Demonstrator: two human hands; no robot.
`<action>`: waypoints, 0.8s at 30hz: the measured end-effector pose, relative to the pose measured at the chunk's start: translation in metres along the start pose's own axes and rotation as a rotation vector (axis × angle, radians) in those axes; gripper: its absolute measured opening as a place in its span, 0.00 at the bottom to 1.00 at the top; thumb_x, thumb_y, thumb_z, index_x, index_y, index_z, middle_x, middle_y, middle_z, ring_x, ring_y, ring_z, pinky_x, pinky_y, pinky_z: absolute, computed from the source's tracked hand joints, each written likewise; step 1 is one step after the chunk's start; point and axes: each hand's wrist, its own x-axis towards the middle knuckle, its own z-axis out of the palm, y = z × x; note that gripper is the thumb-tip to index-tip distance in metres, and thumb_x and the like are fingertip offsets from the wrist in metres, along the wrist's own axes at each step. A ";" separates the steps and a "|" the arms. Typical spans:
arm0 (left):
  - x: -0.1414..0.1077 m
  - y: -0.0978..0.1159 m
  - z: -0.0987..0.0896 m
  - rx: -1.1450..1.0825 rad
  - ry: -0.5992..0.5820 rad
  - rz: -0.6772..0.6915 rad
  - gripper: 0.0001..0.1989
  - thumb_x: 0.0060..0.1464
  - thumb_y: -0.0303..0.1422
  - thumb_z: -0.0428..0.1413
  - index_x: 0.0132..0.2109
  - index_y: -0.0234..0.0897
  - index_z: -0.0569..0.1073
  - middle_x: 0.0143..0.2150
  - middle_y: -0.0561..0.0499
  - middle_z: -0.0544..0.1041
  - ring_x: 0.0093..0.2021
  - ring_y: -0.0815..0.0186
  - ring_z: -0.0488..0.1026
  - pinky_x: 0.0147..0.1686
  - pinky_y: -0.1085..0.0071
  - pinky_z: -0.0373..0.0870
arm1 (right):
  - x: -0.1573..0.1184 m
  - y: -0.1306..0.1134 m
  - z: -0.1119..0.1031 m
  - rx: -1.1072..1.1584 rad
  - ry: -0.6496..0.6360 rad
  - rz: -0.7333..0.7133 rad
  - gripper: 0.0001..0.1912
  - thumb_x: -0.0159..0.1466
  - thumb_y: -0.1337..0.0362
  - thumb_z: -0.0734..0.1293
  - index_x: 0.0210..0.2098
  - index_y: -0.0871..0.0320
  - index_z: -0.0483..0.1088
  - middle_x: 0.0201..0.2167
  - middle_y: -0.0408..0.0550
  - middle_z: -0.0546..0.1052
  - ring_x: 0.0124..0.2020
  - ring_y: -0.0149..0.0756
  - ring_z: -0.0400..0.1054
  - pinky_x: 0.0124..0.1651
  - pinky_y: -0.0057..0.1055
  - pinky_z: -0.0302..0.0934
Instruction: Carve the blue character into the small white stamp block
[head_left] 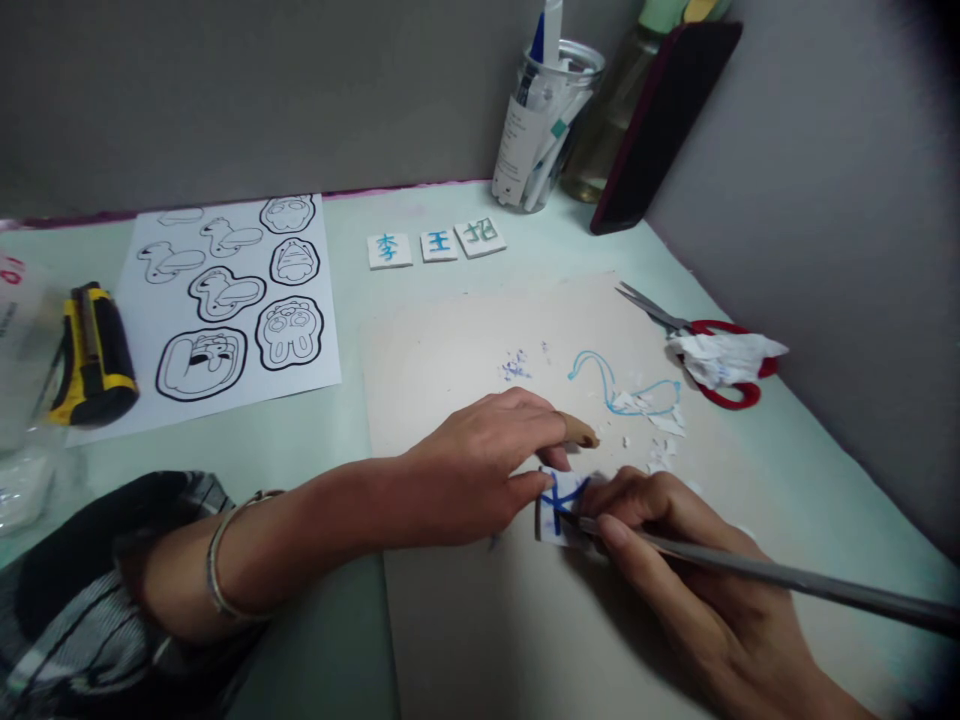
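Observation:
A small white square block with thick blue strokes lies on the beige board. My left hand steadies it, thumb on its left edge and fingers curled by its upper edge. One left finger wears a tan cover. My right hand is closed in a pen-like grip around a long, slim grey carving knife. The knife's dark tip rests at the blue strokes, and my right fingers touch the block's right side. White shavings and blue crumbs are scattered on the board beyond my hands.
Three white character tiles lie behind the beige board. Red-handled scissors with crumpled paper are at right. A pen jar, bottle and dark panel stand behind. Left are a printed sheet and yellow-black cutter.

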 end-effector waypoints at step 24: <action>0.002 -0.001 0.000 0.014 -0.015 -0.020 0.20 0.57 0.18 0.54 0.55 0.36 0.71 0.43 0.49 0.80 0.52 0.61 0.71 0.55 0.61 0.67 | -0.002 -0.003 -0.001 -0.132 -0.042 -0.048 0.08 0.72 0.69 0.59 0.37 0.51 0.62 0.35 0.41 0.74 0.35 0.31 0.70 0.35 0.28 0.63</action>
